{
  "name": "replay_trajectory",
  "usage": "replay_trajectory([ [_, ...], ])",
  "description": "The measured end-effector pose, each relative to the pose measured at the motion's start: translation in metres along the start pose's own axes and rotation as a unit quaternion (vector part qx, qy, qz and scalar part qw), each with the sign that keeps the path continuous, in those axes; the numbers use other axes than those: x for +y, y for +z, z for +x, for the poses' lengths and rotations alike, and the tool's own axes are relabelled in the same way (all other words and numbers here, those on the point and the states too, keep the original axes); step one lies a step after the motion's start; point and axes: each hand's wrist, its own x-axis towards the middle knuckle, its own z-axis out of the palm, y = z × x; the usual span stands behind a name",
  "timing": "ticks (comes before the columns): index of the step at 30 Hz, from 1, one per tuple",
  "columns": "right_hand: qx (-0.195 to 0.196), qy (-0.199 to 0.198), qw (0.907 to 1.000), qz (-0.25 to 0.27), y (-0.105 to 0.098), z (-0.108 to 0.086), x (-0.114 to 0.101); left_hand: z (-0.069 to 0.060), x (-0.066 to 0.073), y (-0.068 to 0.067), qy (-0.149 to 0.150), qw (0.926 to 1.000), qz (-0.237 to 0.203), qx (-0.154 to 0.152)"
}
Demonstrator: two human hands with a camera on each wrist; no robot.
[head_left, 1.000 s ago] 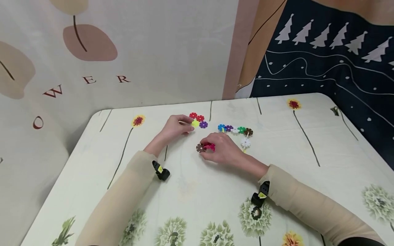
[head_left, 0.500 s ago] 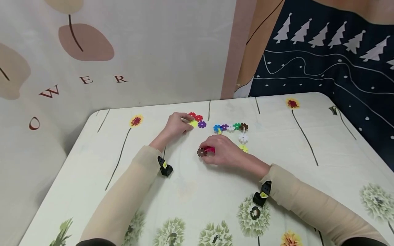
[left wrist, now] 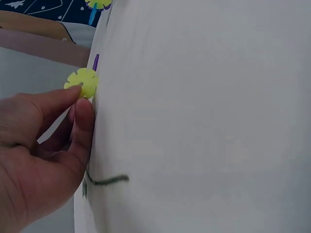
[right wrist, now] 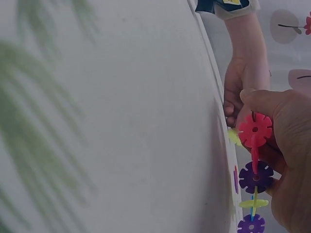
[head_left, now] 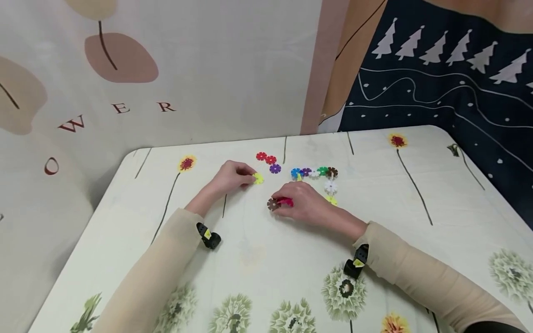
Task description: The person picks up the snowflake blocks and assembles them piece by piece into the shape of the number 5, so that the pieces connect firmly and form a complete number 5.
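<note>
Between thumb and fingers my left hand [head_left: 230, 177] pinches a yellow notched snowflake disc [head_left: 259, 178]; the left wrist view shows this yellow disc [left wrist: 83, 82] upright at the fingertips. My right hand [head_left: 303, 202] grips the end of a chain of interlocked snowflake discs, where a brown disc [head_left: 273, 204] and a pink disc [head_left: 286, 201] stick out towards the left hand. From under the right hand the chain runs past a blue disc [head_left: 296, 173] and a green disc [head_left: 322, 171], then bends at a dark brown disc [head_left: 332, 172] to a white disc [head_left: 331, 186]. The right wrist view shows a purple disc [right wrist: 256, 176].
Beyond the left hand lie two red discs [head_left: 266, 157] and a loose purple disc [head_left: 275, 169]. The white flower-printed tablecloth [head_left: 250, 277] spreads around the hands. A pale curtain [head_left: 233, 69] hangs behind the table's far edge.
My left hand has picked the yellow disc out from beside the red and purple ones and brought it nearer to me. The right hand holds the chain in nearly the same place.
</note>
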Motion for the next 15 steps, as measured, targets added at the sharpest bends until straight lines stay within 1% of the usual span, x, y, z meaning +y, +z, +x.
replay_trajectory([
  [5, 0.003, -0.013, 0.9999, 0.010, -0.001, 0.001, 0.003, -0.011, -0.007, -0.005, 0.004, 0.9992, -0.028, -0.028],
  [10, 0.005, -0.012, 0.9998, 0.016, -0.002, 0.001, 0.005, -0.024, -0.009, -0.008, 0.032, 0.9962, -0.052, -0.062],
  [15, -0.007, -0.008, 0.9998, 0.018, -0.002, 0.003, 0.006, -0.035, -0.008, -0.006, 0.055, 0.9922, -0.066, -0.090],
])
